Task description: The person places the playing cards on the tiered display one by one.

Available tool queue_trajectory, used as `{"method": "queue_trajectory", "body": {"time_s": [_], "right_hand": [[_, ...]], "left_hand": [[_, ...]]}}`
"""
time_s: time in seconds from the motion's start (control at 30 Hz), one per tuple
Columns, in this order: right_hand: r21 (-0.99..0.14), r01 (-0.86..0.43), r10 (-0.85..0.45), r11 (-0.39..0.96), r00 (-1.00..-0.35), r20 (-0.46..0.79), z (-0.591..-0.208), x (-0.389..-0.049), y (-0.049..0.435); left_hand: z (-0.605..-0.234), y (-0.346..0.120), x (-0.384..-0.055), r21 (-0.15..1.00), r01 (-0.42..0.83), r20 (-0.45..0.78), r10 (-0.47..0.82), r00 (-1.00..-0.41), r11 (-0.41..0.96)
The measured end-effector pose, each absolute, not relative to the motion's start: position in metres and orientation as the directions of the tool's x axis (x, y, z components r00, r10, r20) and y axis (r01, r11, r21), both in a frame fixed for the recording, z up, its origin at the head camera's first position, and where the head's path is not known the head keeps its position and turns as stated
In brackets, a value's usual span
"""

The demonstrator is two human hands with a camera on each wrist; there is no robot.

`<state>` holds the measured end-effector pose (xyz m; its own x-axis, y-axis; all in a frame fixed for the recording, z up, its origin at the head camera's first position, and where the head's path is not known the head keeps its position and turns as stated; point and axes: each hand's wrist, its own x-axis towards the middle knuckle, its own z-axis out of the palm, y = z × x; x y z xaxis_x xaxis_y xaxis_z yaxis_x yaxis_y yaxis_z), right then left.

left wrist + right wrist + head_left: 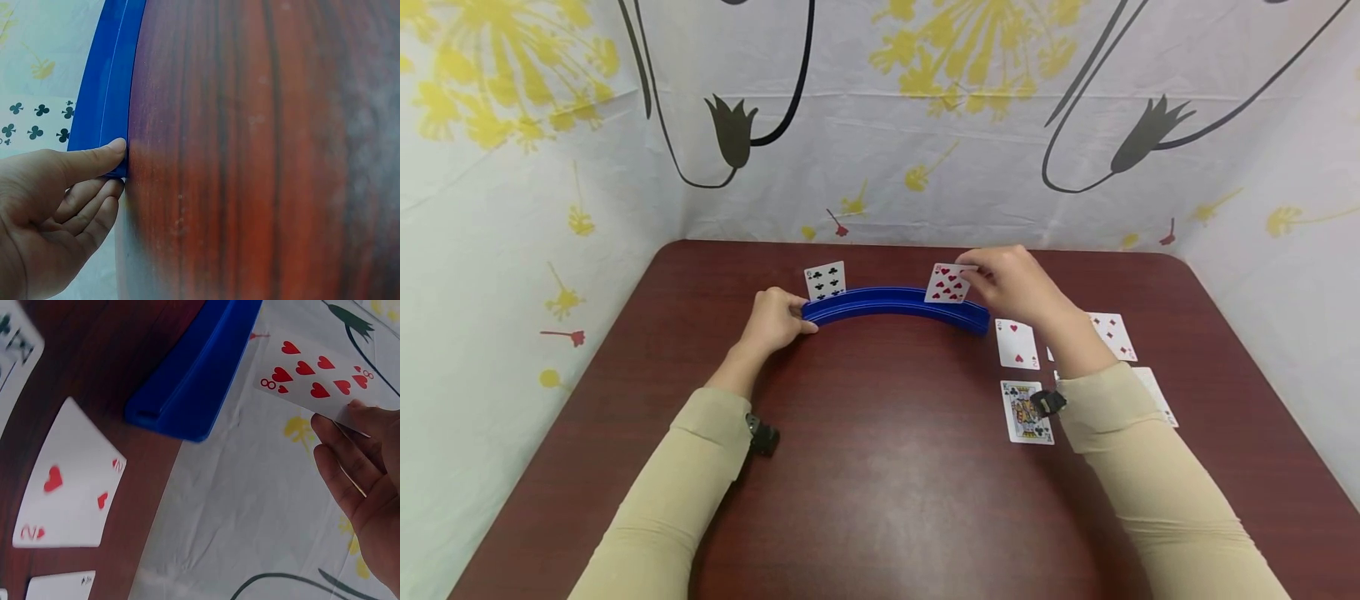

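Blue and curved, the rack (pixel 887 302) rests on the dark red table (pixel 880 467) in the head view, towards its far edge, bowing away from the person. The left hand (pixel 772 321) grips its left end, thumb at the front. Just beside that hand, the six of clubs (pixel 825 281) stands at the rack, tilted a little. The right hand (pixel 1015 283) pinches the eight of hearts (pixel 947 283) by its upper right side, in front of the rack's right part; whether the card touches the rack, I cannot tell. To the right, face up on the table, lie the two of hearts (pixel 1017 344), near the rack's right end, the king of clubs (pixel 1027 417) below it, and a diamonds card (pixel 1114 336), with other cards partly hidden under the right forearm. Beige sleeves (pixel 655 492) cover both arms, and a patterned cloth (pixel 880 183) hangs behind the table.

From the left wrist, the thumb lies over the rack's end and the fingers bend beneath it, holding it between them. Black clubs show on the six, next to the rack's far side.

From the right wrist, thumb and fingers clasp the eight near one corner, its face in plain sight. The two of hearts lies near the rack's end; a card at the upper left is cut off and blurred.
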<state>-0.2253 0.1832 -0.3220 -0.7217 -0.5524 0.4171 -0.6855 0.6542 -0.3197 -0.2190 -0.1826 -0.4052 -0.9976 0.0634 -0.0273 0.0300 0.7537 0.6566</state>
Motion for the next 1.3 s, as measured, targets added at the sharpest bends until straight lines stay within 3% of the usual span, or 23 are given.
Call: {"method": "queue_trajectory", "body": {"time_s": [1.3], "right_hand": [[-0.326,-0.691,-0.584,0.645,-0.721,0.374,-0.342,-0.236,0.104]], "left_hand": [[-0.404,-0.182,-0.220,0.655,0.010,-0.044,0.052,-0.998,0.755]]}}
